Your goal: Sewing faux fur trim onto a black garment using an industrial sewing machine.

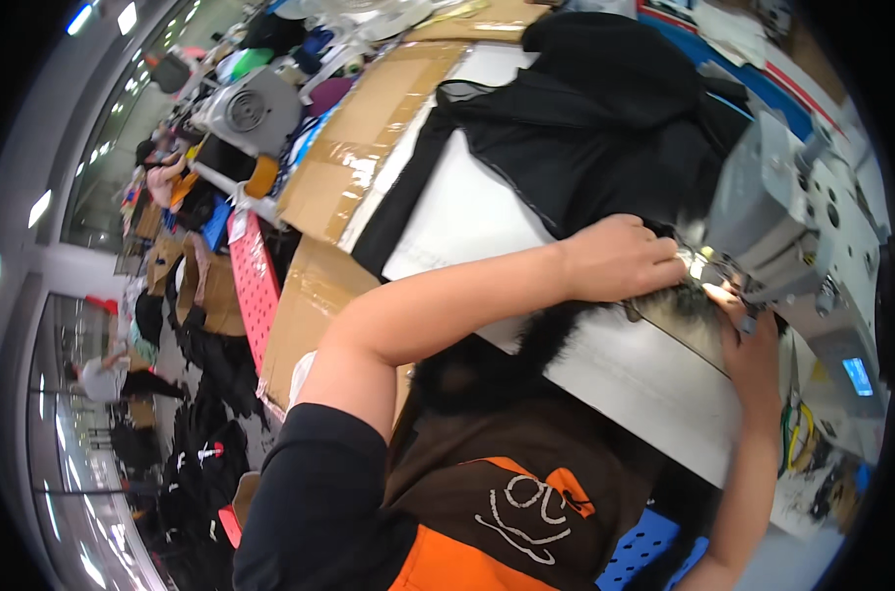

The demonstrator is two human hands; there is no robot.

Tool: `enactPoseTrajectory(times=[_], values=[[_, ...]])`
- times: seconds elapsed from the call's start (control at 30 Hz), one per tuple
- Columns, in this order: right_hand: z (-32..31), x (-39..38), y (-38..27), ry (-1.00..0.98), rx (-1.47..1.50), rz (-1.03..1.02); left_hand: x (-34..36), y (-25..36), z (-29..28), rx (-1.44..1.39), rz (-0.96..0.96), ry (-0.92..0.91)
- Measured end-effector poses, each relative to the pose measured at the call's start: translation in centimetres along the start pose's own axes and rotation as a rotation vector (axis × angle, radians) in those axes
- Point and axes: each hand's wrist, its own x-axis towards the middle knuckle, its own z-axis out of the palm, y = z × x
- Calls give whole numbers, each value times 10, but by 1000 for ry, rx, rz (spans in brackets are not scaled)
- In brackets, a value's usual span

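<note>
A grey sewing machine (777,212) stands at the right, its lamp lighting the needle area. Just left of the needle, my left hand (620,258) is closed, fingers curled onto the edge of a black garment (605,128). My right hand (751,340) is at the near side of the needle, its fingertips pinching dark furry trim (686,307); the machine head hides part of these fingers. The garment spreads over the white table (477,222) beyond my left arm. A fluffy black strip (551,340) hangs over the table's near edge, below my left wrist.
Taped cardboard (379,148) runs along the table's left side. Yellow-handled scissors (802,433) lie right of my right forearm. A pink perforated panel (254,286) and another sewing machine (254,110) are farther left. Two people are in the left background, near dark piles of cloth (206,473).
</note>
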Motion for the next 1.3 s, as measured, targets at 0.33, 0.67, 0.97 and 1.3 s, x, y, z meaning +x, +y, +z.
enactPoseTrajectory(times=[0.33, 0.67, 0.97, 1.3], values=[[-7, -1, -3, -31, -68, 55, 7, 23, 7, 276, -42, 12], [-6, 3, -13, 17, 28, 121, 17, 46, 13, -230, -203, 139], [-16, 14, -25, 71, 61, 4, 2, 16, 1, -250, -196, 22], [-13, -1, -9, -154, -14, 88, 0, 3, -2, -178, -102, 39]])
